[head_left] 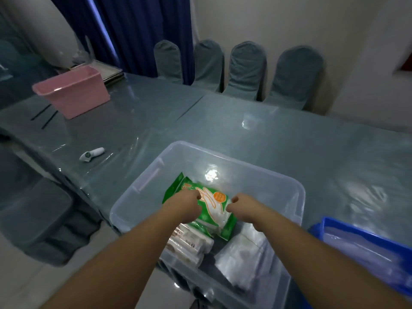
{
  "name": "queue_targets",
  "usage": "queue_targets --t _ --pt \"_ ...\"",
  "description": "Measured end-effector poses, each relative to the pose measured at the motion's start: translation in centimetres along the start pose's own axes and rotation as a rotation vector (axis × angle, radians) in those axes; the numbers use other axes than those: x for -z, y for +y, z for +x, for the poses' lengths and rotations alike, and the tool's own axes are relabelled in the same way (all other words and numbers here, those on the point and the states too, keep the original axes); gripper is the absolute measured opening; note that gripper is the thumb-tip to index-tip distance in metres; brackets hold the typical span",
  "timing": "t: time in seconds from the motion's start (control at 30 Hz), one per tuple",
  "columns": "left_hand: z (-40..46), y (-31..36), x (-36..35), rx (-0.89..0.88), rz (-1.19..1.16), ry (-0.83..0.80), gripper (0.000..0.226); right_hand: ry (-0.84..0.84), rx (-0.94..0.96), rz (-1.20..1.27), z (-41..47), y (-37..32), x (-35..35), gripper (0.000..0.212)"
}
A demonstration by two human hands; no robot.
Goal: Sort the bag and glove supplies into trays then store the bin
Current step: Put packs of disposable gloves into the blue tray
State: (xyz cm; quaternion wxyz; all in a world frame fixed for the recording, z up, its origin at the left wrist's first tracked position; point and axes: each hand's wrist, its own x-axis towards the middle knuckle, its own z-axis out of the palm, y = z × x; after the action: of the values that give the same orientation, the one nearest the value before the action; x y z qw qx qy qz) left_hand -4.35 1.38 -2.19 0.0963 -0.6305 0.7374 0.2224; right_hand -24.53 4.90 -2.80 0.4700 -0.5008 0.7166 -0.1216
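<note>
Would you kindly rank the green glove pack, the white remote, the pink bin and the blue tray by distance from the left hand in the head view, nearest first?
1. Green glove pack: in the clear bin, under the left hand, which grips it.
2. White remote: on the table, to the left.
3. Blue tray: at the right edge.
4. Pink bin: far left, toward the back.
</note>
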Motion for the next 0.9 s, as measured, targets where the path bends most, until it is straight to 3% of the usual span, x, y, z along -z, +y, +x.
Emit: queue_targets --t 0.13,0.2,0.3,0.4,0.5,0.6,0.9 --pt "3.6 -1.5 -0.6 -0.057 0.042 -0.057 0.054 0.007 -0.081 -0.004 2.4 0.4 -1.2 0.01" --pt "5.2 -2.2 -0.8 -0.098 0.064 -0.073 0.055 0.018 -0.133 0.009 3.6 0.6 -1.9 0.02" --pt "7.5 -3.2 -1.0 -0.156 0.101 -0.095 0.053 0.041 -0.203 0.015 5.2 0.6 -3.2 0.014" --pt "9.3 -3.8 -1.6 -0.173 0.137 -0.137 0.06 0.087 -0.29 0.067 6.7 0.5 -4.7 0.023" --pt "10.4 -4.5 -2.5 -0.174 0.166 -0.197 0.065 0.102 -0.352 0.094 7.6 0.0 -6.5 0.013" --pt "10.7 -5.2 -3.2 -0.194 0.185 -0.247 0.061 0.112 -0.398 0.114 8.4 -0.1 -7.8 0.024" --pt "10.6 -6.1 -3.2 -0.264 0.15 -0.306 0.06 0.199 -0.525 0.605 8.2 0.1 -8.7 0.029"
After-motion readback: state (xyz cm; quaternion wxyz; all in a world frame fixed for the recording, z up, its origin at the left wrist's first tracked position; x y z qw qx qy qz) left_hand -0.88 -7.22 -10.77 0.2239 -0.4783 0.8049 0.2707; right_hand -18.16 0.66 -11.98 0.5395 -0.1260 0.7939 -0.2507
